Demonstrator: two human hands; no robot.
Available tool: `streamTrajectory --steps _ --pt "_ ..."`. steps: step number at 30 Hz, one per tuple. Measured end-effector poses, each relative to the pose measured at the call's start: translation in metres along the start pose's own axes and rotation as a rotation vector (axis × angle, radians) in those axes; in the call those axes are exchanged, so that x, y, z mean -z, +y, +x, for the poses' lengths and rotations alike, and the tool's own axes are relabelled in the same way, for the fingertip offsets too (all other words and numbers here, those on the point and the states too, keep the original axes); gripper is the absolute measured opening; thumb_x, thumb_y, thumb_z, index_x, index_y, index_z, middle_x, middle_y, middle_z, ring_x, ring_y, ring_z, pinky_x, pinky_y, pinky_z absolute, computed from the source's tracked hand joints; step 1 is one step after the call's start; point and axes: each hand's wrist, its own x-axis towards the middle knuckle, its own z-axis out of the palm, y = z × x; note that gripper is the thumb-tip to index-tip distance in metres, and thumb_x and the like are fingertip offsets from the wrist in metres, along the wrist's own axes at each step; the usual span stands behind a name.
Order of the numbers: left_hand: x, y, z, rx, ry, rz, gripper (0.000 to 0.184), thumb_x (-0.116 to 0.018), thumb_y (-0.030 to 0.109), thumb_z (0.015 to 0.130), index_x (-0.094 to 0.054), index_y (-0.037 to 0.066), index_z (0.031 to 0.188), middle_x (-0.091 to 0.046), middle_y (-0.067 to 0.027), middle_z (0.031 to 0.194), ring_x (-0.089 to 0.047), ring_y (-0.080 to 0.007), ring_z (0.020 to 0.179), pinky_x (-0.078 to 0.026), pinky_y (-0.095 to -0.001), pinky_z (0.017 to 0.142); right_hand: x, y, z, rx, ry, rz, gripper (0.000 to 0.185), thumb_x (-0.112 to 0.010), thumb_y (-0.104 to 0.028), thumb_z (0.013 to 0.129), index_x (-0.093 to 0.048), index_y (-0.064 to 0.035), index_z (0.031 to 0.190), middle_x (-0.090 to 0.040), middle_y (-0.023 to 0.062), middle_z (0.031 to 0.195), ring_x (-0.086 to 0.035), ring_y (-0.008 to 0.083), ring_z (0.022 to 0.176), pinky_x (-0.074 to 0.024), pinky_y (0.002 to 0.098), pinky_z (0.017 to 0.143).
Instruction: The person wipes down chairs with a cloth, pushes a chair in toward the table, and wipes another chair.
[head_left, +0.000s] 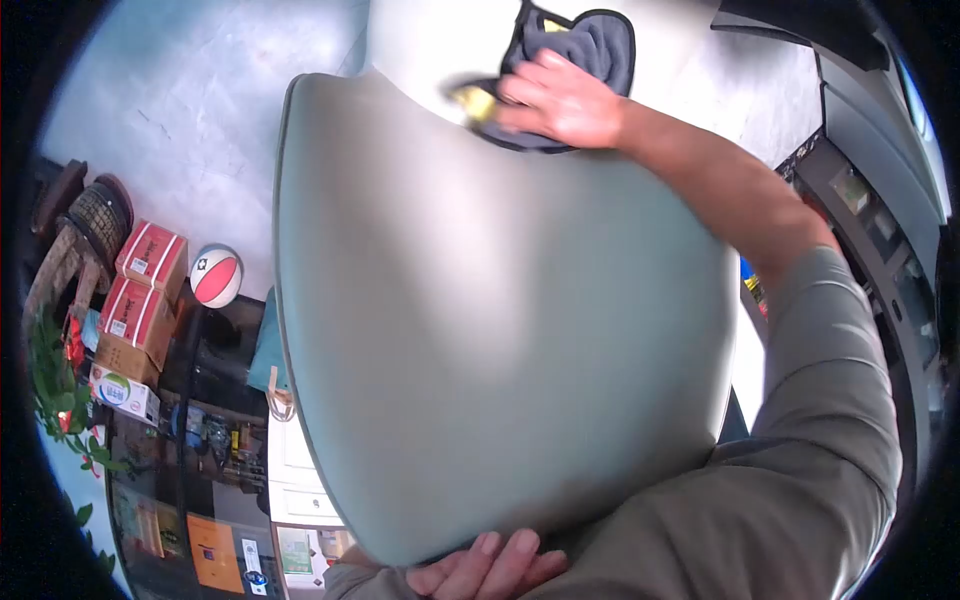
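Note:
A large, smooth grey-green tabletop (pixel 430 330) with a rounded edge spreads in front of me. At its far end, my right hand (pixel 560 100) is closed on a dark grey cloth (pixel 595 45) with black edging, which lies partly bunched up. A yellow patch (pixel 475 102) by the fingertips is blurred by motion; another bit of yellow shows higher on the cloth. At the near edge, my left hand (pixel 490 567) rests with its fingers stretched out, holding nothing that I can see. Its palm is hidden.
Left on the floor are a red and white ball (pixel 216 276), stacked red boxes (pixel 138 308) and a green plant (pixel 60 385). A white drawer cabinet (pixel 300 480) stands by the table's left edge. Dark shelving (pixel 880 240) runs along the right.

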Motion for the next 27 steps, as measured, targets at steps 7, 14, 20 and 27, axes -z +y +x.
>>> streamTrajectory --steps 7,14,20,27 --pt "0.005 0.002 0.001 -0.021 -0.035 -0.009 0.037 -0.056 0.043 0.105 -0.068 0.018 0.129 -0.071 0.0032 0.119 -0.064 -0.0150 0.105 -0.047 -0.0314 0.086 -0.038 -0.008 0.086 -0.247 0.188 0.144 0.035 -0.072 -0.015 0.081 -0.073 -0.0158 0.115 -0.053 0.0041 0.096 -0.059 0.0180 0.087 -0.0463 0.0368 0.077" --pt "-0.001 0.001 -0.002 -0.052 0.015 0.027 0.035 -0.054 0.037 0.106 -0.066 0.018 0.133 -0.072 0.0035 0.117 -0.067 -0.0141 0.099 -0.048 -0.0243 0.079 0.077 0.040 -0.161 -0.045 -0.450 0.179 0.038 -0.065 -0.016 0.082 -0.076 -0.0228 0.118 -0.055 0.0043 0.101 -0.058 0.0227 0.101 -0.0444 0.0379 0.091" --pt "-0.009 0.002 -0.005 -0.032 0.070 0.024 0.037 -0.052 0.036 0.108 -0.064 0.015 0.136 -0.073 0.0023 0.117 -0.067 -0.0142 0.103 -0.049 -0.0217 0.077 0.072 0.032 -0.144 -0.756 -0.014 0.186 0.038 -0.072 -0.010 0.081 -0.074 -0.0220 0.117 -0.060 0.0057 0.104 -0.068 0.0270 0.089 -0.0576 0.0409 0.085" --pt "0.027 -0.002 0.016 -0.046 -0.263 -0.003 0.039 -0.049 0.036 0.110 -0.062 0.015 0.140 -0.070 -0.0026 0.131 -0.066 -0.0187 0.116 -0.053 -0.0288 0.090 0.028 0.010 -0.037 0.008 -0.341 0.297 0.066 -0.049 -0.007 0.098 -0.036 -0.0273 0.159 -0.027 0.0009 0.171 -0.023 0.0264 0.158 -0.0191 0.0423 0.131"
